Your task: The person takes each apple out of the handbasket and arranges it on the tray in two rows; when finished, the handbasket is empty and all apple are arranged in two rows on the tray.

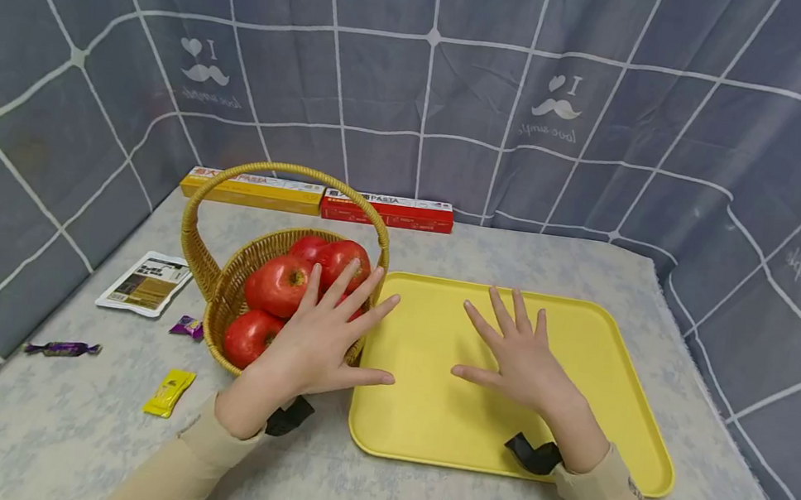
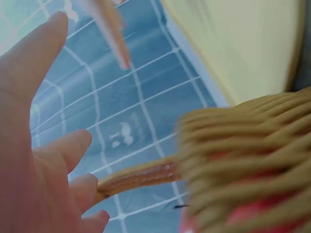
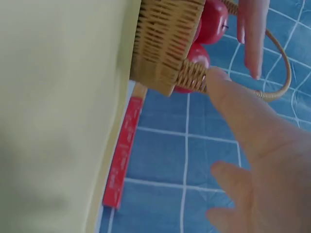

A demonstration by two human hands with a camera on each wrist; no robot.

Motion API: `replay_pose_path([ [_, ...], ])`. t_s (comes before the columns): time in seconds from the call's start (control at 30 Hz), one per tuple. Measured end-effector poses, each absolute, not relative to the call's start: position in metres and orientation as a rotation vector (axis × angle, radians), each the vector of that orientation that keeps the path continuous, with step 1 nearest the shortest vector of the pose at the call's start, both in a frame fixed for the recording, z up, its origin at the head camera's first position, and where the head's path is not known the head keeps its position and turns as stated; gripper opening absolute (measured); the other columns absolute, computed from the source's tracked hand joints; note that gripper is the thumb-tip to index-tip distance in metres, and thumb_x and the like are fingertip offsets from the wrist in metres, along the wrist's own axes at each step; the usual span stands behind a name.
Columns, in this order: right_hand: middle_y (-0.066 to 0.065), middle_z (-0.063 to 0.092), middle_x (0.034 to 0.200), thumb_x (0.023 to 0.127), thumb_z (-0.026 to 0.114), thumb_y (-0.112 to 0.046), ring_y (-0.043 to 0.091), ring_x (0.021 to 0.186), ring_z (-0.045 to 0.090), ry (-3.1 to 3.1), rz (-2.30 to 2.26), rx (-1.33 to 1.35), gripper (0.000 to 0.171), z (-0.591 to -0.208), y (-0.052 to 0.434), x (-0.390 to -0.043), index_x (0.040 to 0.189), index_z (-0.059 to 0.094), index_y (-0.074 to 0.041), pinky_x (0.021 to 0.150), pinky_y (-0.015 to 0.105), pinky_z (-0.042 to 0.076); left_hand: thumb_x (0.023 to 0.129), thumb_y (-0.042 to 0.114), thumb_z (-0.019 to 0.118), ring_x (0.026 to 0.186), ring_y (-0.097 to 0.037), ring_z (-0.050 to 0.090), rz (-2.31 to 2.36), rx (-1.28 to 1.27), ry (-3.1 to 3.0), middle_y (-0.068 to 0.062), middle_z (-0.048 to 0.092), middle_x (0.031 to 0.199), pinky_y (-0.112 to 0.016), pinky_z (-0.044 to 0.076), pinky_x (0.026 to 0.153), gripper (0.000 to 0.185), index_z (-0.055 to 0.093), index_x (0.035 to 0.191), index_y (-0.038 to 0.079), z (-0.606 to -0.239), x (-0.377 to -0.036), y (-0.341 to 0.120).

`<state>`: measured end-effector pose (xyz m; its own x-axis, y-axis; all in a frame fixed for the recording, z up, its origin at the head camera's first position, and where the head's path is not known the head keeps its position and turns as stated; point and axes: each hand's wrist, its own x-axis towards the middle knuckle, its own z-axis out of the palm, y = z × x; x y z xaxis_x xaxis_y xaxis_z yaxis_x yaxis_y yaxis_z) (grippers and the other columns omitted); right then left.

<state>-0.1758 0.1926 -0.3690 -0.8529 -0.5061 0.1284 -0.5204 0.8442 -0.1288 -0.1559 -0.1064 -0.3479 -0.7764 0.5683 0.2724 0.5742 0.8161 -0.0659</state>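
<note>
One wicker basket (image 1: 232,279) holding four visible red apples (image 1: 278,285) stands on the table (image 1: 415,494), touching the left edge of one yellow tray (image 1: 604,367). The left hand (image 1: 318,340), fingers straight and spread, holding nothing, hovers over the basket's right rim. The right hand (image 1: 518,360), likewise spread flat and empty, lies over the tray's middle. Two pasta boxes, one yellow (image 1: 253,190) and one red (image 1: 386,211), line the far edge. One sachet (image 1: 145,283) and three wrapped sweets (image 1: 167,392) lie left of the basket.
</note>
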Motion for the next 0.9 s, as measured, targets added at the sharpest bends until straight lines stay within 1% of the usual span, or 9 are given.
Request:
replay_pose_path([
  [0.1,0.015,0.017,0.154,0.083,0.050,-0.068,0.040,0.140,0.007,-2.951,0.387,0.917,0.083,-0.367,0.187,-0.173,0.150,0.029,-0.023,0.108,0.065,0.012,0.075,0.082,0.042,0.142,-0.034,-0.001,-0.074,-0.873,-2.690,-0.006,0.009,0.157,-0.063,-0.003,0.110,0.093,0.029,0.149,0.027,-0.339,-0.147,-0.113],
  [0.17,0.011,0.024,0.152,0.085,0.049,-0.067,0.034,0.139,0.019,-2.956,0.482,0.983,0.078,-0.364,0.181,-0.171,0.148,0.033,-0.023,0.110,0.057,0.021,0.075,0.080,0.045,0.142,-0.033,-0.004,-0.104,-0.863,-2.685,-0.006,0.006,0.157,-0.063,0.000,0.110,0.093,0.028,0.150,0.027,-0.334,-0.141,-0.119],
  [0.3,0.001,0.041,0.144,0.088,0.050,-0.062,0.020,0.132,0.038,-2.882,0.639,1.136,0.066,-0.352,0.162,-0.170,0.141,0.046,-0.022,0.106,0.044,0.036,0.079,0.073,0.051,0.142,-0.033,-0.001,-0.240,-0.836,-2.618,-0.007,0.006,0.157,-0.060,0.006,0.111,0.089,0.026,0.150,0.024,-0.327,-0.127,-0.139],
  [0.43,-0.006,0.051,0.135,0.090,0.058,-0.050,0.011,0.125,0.045,-2.710,0.871,1.287,0.054,-0.340,0.137,-0.176,0.134,0.054,-0.021,0.103,0.036,0.041,0.085,0.067,0.049,0.141,-0.032,0.012,-0.438,-0.770,-2.468,-0.012,0.021,0.153,-0.051,0.014,0.114,0.080,0.036,0.147,0.018,-0.331,-0.117,-0.162],
  [0.5,-0.006,0.054,0.132,0.090,0.063,-0.040,0.009,0.121,0.048,-2.605,1.048,1.358,0.048,-0.336,0.123,-0.182,0.132,0.055,-0.018,0.100,0.034,0.043,0.087,0.064,0.049,0.139,-0.033,0.021,-0.535,-0.720,-2.385,-0.014,0.027,0.151,-0.049,0.021,0.113,0.076,0.041,0.144,0.014,-0.334,-0.113,-0.172],
  [0.6,-0.003,0.057,0.127,0.089,0.067,-0.025,0.010,0.116,0.051,-2.469,1.324,1.436,0.044,-0.334,0.101,-0.192,0.130,0.056,-0.014,0.096,0.032,0.047,0.086,0.058,0.057,0.135,-0.032,0.031,-0.677,-0.588,-2.285,-0.013,0.032,0.149,-0.049,0.030,0.109,0.072,0.047,0.140,0.012,-0.340,-0.105,-0.185],
  [0.7,0.005,0.057,0.126,0.088,0.068,-0.015,0.017,0.115,0.053,-2.373,1.544,1.459,0.046,-0.334,0.078,-0.202,0.131,0.054,-0.010,0.095,0.032,0.047,0.080,0.041,0.074,0.132,-0.035,0.035,-0.817,-0.442,-2.208,-0.014,0.035,0.147,-0.055,0.034,0.104,0.069,0.050,0.137,0.010,-0.346,-0.098,-0.195],
  [0.83,0.010,0.052,0.130,0.086,0.069,-0.013,0.026,0.118,0.051,-2.319,1.655,1.456,0.051,-0.335,0.049,-0.212,0.133,0.050,-0.006,0.097,0.032,0.046,0.071,0.015,0.083,0.137,-0.032,0.027,-1.079,-0.209,-2.211,-0.009,0.027,0.151,-0.062,0.026,0.105,0.077,0.049,0.139,0.013,-0.356,-0.093,-0.203],
  [0.9,0.005,0.049,0.133,0.086,0.070,-0.016,0.023,0.121,0.047,-2.337,1.620,1.442,0.054,-0.336,0.037,-0.216,0.134,0.048,-0.006,0.099,0.031,0.044,0.070,0.010,0.083,0.139,-0.030,0.020,-1.228,-0.084,-2.250,-0.006,0.019,0.154,-0.064,0.021,0.106,0.082,0.045,0.142,0.017,-0.363,-0.091,-0.207],
])
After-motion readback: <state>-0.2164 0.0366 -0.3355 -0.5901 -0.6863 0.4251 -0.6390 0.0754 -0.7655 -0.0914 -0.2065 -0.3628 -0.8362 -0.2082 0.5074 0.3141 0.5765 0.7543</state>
